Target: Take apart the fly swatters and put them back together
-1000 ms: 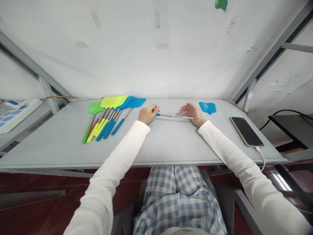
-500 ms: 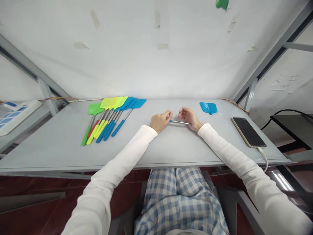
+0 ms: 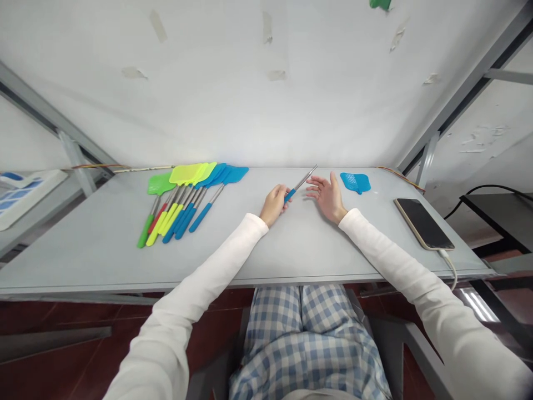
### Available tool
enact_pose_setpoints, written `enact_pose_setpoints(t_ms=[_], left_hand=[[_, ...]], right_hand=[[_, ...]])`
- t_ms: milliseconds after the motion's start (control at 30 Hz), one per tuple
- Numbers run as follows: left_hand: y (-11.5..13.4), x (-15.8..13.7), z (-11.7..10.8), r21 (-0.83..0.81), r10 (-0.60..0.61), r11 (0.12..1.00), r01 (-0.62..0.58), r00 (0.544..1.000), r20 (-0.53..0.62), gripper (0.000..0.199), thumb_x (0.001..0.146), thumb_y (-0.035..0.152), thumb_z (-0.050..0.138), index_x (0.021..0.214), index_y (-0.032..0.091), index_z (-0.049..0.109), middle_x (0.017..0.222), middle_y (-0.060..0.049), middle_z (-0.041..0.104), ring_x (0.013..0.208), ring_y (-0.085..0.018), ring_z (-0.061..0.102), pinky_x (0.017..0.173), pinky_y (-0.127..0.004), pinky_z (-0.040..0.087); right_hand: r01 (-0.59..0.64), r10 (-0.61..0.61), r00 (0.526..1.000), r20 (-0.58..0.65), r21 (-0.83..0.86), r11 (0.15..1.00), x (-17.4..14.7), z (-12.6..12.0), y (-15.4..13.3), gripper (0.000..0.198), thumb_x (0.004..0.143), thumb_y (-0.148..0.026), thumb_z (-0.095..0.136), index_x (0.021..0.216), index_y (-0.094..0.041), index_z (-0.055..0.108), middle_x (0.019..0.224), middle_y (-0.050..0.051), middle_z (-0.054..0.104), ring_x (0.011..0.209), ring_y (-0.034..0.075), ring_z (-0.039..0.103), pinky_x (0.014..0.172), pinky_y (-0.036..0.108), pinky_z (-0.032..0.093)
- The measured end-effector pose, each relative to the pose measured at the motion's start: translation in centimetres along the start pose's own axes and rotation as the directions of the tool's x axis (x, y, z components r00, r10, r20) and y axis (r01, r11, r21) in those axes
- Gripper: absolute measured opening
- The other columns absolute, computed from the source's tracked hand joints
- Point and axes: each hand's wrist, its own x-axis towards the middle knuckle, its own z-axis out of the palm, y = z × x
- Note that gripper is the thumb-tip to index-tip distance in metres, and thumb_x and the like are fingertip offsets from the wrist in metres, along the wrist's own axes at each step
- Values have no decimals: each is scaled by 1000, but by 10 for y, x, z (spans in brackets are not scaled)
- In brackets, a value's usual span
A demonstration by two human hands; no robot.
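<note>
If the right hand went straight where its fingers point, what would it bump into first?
Probably the metal rod held in the left hand, though depth is unclear.

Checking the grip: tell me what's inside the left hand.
The left hand holds a blue handle; its front end and the metal rod show. The hand covers the rest.

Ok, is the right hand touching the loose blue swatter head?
Apart. The head view shows it: bare grey tabletop is visible between the right hand and the loose blue swatter head.
</note>
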Motion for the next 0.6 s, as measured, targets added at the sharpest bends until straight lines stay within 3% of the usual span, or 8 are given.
enact_pose_setpoints(t_ms=[67,167,267,367,433,500,600], left_hand=[[-2,-2,5,-67,12,998,-7,996,85,17,93,35,40,96,20,47,82,1,58,55,-7,48,51,-20,36],[-2,-8,11,-14,154,988,-154,971,182,18,86,21,54,103,19,47,99,-2,59,69,-7,53,65,-21,42],[0,-14,12,33,164,983,-181,945,283,18,88,20,52,106,19,48,86,0,59,63,-8,50,64,-22,41],[3,-16,11,-53,2,998,21,913,409,15,95,32,42,99,19,48,57,8,40,42,-6,32,45,-19,27],[6,-17,11,-143,-72,977,156,880,469,22,96,39,39,91,19,46,54,10,29,37,-4,22,39,-18,15],[9,-18,11,-219,-102,943,251,843,529,26,96,43,39,87,20,43,56,10,27,35,-2,17,37,-16,9],[16,-20,12,-321,-129,848,422,751,648,26,96,43,40,84,20,41,56,11,27,34,-2,14,35,-15,7]], right_hand=[[55,-54,998,19,-64,996,-4,7,5,44,84,-66,46,91,-24,59,98,4,64,86,15,60,75,27,52],[95,-91,995,36,-127,987,-10,14,12,36,81,-59,58,93,-24,59,97,3,66,91,15,61,85,29,50],[9,-9,1000,1,-97,995,-13,14,15,36,85,-59,54,84,-23,55,87,3,69,83,16,63,81,32,50],[-74,73,996,-41,-29,997,-13,10,15,40,88,-61,48,74,-23,45,78,2,68,78,17,63,70,31,49],[-97,98,994,-43,9,995,-12,9,14,44,87,-64,46,71,-24,39,73,1,66,78,18,62,61,29,45],[-105,107,994,-37,40,994,-9,10,13,47,85,-67,46,69,-24,36,66,0,60,80,19,62,58,29,44],[-94,96,995,-27,89,992,-5,11,8,48,84,-66,50,66,-24,34,55,-3,47,75,18,60,66,30,47]])
